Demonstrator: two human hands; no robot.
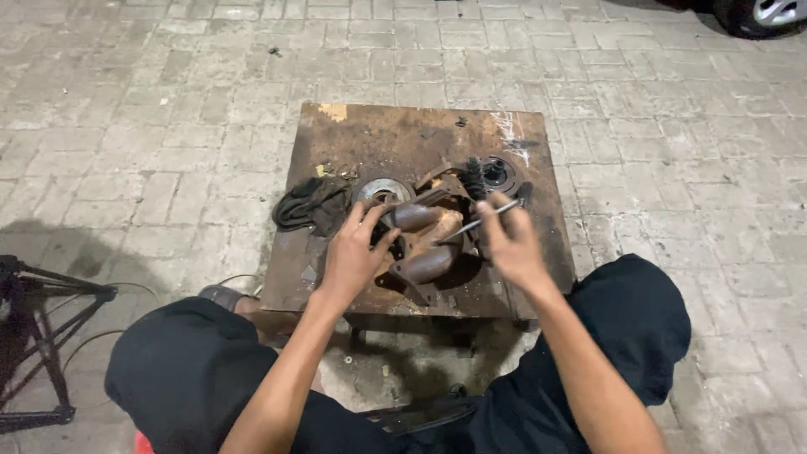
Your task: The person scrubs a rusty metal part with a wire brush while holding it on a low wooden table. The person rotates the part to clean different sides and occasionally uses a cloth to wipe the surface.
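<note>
Seen from above, near to far. Black-trousered knees (193, 370) spread at bottom of view. Left hand (353, 252) curled loosely over a rusty metal part (424, 240), fingers touching its upper tube. Right hand (508, 244) closed around a thin metal tool (479, 223), tip pointing into the part. Part lying at centre of a low rusty table (353, 134). Behind it, a disc (380, 192), a dark round gear-like piece (496, 174). Black rag (309, 206) draped at left edge. Grey paving (126, 109) beyond.
</note>
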